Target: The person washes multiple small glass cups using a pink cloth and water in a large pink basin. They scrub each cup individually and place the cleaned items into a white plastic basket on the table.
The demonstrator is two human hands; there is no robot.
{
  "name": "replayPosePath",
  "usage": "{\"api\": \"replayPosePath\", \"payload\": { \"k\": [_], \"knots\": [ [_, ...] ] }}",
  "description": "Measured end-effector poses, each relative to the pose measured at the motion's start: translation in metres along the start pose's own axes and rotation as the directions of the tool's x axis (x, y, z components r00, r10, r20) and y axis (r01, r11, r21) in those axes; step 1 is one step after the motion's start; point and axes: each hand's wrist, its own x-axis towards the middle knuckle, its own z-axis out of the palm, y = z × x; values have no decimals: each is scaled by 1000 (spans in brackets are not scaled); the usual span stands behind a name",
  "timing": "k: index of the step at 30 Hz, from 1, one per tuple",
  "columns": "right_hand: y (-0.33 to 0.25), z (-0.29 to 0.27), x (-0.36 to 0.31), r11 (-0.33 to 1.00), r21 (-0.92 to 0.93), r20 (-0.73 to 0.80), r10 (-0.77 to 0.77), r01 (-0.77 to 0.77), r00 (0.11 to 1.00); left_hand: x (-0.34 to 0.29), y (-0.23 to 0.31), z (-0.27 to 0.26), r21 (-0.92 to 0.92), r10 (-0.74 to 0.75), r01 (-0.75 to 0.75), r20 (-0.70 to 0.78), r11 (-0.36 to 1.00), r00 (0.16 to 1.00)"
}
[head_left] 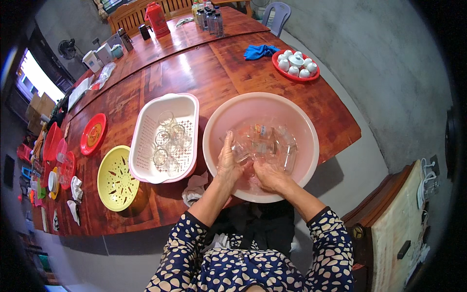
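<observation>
A large pink basin point(217, 108) stands at the table's near edge, with several clear glasses point(289, 155) lying in it. Over the basin my left hand point(227, 163) is closed around a clear drinking glass point(239, 152), thumb up along its side. My right hand point(270, 174) is beside the lower end of that glass, its fingers curled and partly hidden; what they grip cannot be made out. To the left is a white and pink draining basket point(141, 127) with several clear glasses point(162, 138) in it.
A yellow colander point(113, 193) and red plate point(94, 134) lie farther left. A crumpled cloth point(195, 189) sits between basket and basin. Beyond stand a red tray point(313, 76) of white cups, a blue cloth point(260, 52), bottles point(214, 23) and a red thermos point(157, 20).
</observation>
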Motion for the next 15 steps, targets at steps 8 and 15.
{"api": "replayPosePath", "payload": {
  "k": [8,15],
  "knots": [
    [-26,-45,-27,857,360,-512,-149,369,846,5,-3,-4,-155,90,-72,114,985,989],
    [-54,-33,7,966,-71,-762,-212,247,612,-8,-5,4,-231,109,-23,368,973,923]
  ]
}}
